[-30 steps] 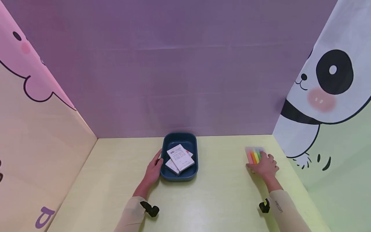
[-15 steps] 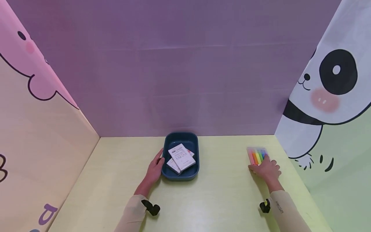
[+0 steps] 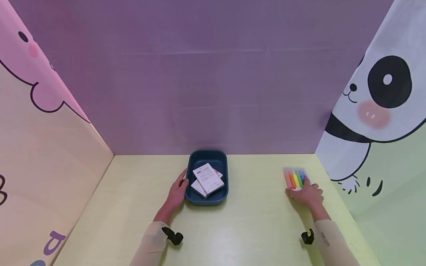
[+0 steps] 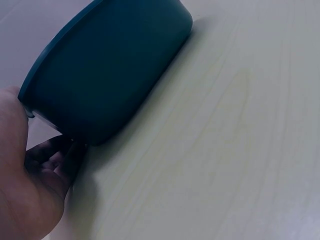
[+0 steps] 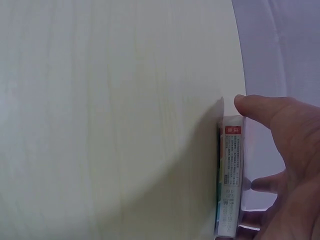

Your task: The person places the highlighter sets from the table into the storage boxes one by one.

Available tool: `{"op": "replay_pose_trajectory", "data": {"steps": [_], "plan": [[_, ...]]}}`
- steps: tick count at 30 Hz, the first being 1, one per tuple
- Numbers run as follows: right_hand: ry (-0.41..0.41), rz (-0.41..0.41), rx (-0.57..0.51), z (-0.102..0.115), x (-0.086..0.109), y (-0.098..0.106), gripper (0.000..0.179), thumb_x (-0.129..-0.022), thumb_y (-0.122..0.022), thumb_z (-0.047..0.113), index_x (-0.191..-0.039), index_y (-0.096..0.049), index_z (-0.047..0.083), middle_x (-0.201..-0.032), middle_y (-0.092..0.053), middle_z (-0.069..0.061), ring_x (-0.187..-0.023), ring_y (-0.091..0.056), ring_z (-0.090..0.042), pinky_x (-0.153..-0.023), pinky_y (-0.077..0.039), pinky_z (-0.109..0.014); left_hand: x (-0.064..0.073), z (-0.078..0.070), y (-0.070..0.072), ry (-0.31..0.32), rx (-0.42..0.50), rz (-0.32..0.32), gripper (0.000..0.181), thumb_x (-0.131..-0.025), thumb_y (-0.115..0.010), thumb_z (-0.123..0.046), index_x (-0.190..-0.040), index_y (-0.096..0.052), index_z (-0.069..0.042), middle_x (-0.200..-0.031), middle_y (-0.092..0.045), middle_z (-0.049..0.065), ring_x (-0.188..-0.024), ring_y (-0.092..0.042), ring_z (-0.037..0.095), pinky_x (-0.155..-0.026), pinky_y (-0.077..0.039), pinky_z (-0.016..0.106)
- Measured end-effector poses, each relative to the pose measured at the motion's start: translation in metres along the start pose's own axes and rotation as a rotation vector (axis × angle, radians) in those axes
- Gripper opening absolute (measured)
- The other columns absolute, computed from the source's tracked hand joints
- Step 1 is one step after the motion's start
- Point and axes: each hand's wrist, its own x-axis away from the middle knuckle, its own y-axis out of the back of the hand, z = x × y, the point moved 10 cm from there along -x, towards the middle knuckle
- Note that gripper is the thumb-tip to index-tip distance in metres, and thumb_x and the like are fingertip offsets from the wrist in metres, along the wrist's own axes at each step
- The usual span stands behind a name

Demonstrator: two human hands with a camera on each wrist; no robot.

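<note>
A dark blue bin [image 3: 222, 201] stands on the table left of centre. Inside it lie two flat white printed boxes [image 3: 208, 179], one crossed over the other. My left hand [image 3: 176, 194] holds the bin's left side; in the left wrist view the thumb is at the rim and the fingers [image 4: 72, 162] curl in by the base. At the right, a flat clear case [image 3: 293, 176] of rainbow-coloured sticks lies near the side wall. My right hand [image 3: 307, 194] grips across its near end, thumb at the left corner, fingers at the right. A printed label [image 5: 231, 160] shows on its edge.
The pale wooden table [image 3: 253, 225] meets a purple back wall [image 3: 213, 92]. A wall with a panda picture [image 3: 386, 96] borders the right side, and a pink cartoon wall [image 3: 50, 88] the left. Black wrist cameras [image 3: 173, 236] sit at both sleeves.
My right hand has slid slightly back toward the near end of the case, so more coloured sticks show. The left hand and bin stay in place; the whole view has shifted slightly.
</note>
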Motion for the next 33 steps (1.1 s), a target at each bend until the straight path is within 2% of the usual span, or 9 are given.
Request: {"op": "replay_pose_trajectory", "data": {"steps": [7,18,25,33], "plan": [[0.013,-0.054,-0.011,-0.003,-0.004,0.003,0.111,-0.076,-0.07,0.059,-0.145,-0.019,-0.01,-0.121,-0.034,-0.037,-0.108,-0.033,-0.05,-0.088,-0.036,-0.063,-0.001,-0.002,0.004,-0.033,0.018,-0.012,0.049,-0.104,-0.044,-0.025,-0.152,-0.035,-0.027,-0.15,-0.038,0.015,-0.136,-0.036,0.032,-0.111,-0.024,0.05],[0.006,-0.095,-0.097,-0.007,-0.007,0.004,0.111,-0.074,-0.073,0.061,-0.145,-0.023,-0.009,-0.123,-0.036,-0.033,-0.11,-0.033,-0.048,-0.089,-0.037,-0.061,-0.001,-0.006,0.006,-0.046,0.022,-0.024,0.049,-0.104,-0.045,-0.025,-0.152,-0.036,-0.025,-0.148,-0.04,0.018,-0.133,-0.038,0.033,-0.111,-0.025,0.051],[0.0,-0.104,-0.109,-0.01,-0.006,0.004,0.111,-0.073,-0.073,0.061,-0.146,-0.024,-0.007,-0.124,-0.035,-0.034,-0.11,-0.033,-0.049,-0.088,-0.038,-0.062,0.0,-0.001,0.001,-0.029,0.02,0.006,0.049,-0.105,-0.042,-0.027,-0.153,-0.033,-0.027,-0.155,-0.031,0.013,-0.14,-0.029,0.035,-0.111,-0.022,0.053],[0.045,-0.125,-0.11,0.0,-0.005,0.005,0.109,-0.073,-0.073,0.062,-0.147,-0.027,-0.005,-0.127,-0.036,-0.034,-0.108,-0.036,-0.048,-0.087,-0.04,-0.06,0.0,-0.001,-0.001,-0.019,0.029,0.013,0.049,-0.105,-0.042,-0.028,-0.153,-0.032,-0.029,-0.155,-0.03,0.013,-0.14,-0.029,0.035,-0.112,-0.022,0.052]]}}
